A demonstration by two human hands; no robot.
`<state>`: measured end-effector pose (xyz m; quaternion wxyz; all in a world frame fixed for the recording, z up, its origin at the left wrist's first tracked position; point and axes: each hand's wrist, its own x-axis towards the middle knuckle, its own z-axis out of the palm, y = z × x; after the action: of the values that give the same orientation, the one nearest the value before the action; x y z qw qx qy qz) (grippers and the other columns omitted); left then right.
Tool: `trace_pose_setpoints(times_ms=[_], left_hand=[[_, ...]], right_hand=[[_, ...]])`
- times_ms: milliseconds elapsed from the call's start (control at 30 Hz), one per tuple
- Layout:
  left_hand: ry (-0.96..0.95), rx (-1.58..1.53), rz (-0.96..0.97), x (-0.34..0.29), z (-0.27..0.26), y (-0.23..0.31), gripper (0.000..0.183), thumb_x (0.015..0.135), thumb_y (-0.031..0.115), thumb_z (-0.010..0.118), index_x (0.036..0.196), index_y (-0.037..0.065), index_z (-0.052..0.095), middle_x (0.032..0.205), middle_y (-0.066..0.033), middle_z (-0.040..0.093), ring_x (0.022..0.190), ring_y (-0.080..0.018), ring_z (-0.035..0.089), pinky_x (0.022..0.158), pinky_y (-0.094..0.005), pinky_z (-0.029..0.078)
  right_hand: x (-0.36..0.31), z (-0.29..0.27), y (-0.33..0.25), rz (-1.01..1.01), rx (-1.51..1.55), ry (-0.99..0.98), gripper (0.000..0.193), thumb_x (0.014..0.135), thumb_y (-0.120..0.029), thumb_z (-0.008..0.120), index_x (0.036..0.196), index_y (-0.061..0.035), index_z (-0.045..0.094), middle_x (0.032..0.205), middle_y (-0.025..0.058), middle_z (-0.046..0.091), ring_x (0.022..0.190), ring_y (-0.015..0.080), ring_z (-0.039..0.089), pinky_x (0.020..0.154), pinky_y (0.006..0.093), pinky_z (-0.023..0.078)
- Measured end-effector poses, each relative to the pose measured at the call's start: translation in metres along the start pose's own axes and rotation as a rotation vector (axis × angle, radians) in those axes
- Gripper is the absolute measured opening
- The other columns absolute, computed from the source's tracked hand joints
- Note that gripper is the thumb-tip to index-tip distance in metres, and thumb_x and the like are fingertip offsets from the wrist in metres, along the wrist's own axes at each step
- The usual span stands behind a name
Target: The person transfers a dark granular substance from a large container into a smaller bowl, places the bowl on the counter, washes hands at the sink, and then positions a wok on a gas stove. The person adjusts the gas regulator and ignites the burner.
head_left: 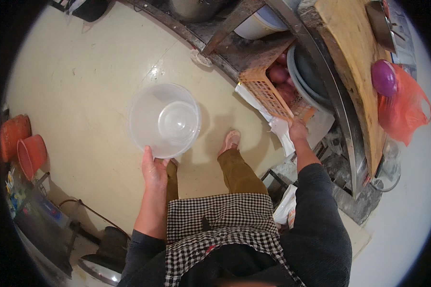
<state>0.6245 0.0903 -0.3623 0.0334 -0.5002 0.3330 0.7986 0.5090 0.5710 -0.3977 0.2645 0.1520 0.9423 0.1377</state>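
Observation:
My left hand [154,174] grips the near rim of a clear plastic bowl [142,117], thumb on the edge. The bowl is held over the floor, its open top facing up, and nothing shows inside it. To the right, my right hand [299,131] is closed on the near end of an orange plastic crate [263,92] with slotted sides. Red onions [278,74] lie in the crate, which sits on the low shelf under the counter. Grey-blue basins [299,79] stand against the crate's right side and hide part of it.
Above the shelf runs a counter with a wooden board [345,36], holding a red plastic bag [403,112] and a purple round object [384,78]. Two orange-red buckets [32,155] stand at the left, near a black stand [111,244]. A white bucket [258,26] sits farther back.

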Motion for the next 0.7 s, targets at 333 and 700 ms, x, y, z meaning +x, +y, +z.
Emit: trace_pose_setpoints(times_ms=[333, 700], left_hand=[[0.049, 0.052, 0.017, 0.001, 0.019, -0.023, 0.036, 0.09, 0.032, 0.05, 0.114, 0.006, 0.046, 0.116, -0.0063, 0.051, 0.104, -0.018, 0.05, 0.083, -0.0359, 0.045], [0.047, 0.035, 0.051, 0.027, 0.009, -0.016, 0.038, 0.09, 0.033, 0.051, 0.114, 0.005, 0.047, 0.111, -0.0054, 0.052, 0.102, -0.017, 0.049, 0.083, -0.0359, 0.043]], right_hand=[[0.028, 0.002, 0.029, -0.214, -0.065, -0.006, 0.034, 0.091, -0.039, 0.04, 0.098, -0.0071, 0.05, 0.086, 0.0165, 0.063, 0.081, 0.0342, 0.061, 0.07, 0.0472, 0.046], [0.025, 0.002, 0.03, -0.187, -0.126, 0.011, 0.033, 0.091, -0.039, 0.041, 0.096, -0.008, 0.052, 0.088, 0.0132, 0.063, 0.082, 0.033, 0.061, 0.069, 0.0449, 0.047]])
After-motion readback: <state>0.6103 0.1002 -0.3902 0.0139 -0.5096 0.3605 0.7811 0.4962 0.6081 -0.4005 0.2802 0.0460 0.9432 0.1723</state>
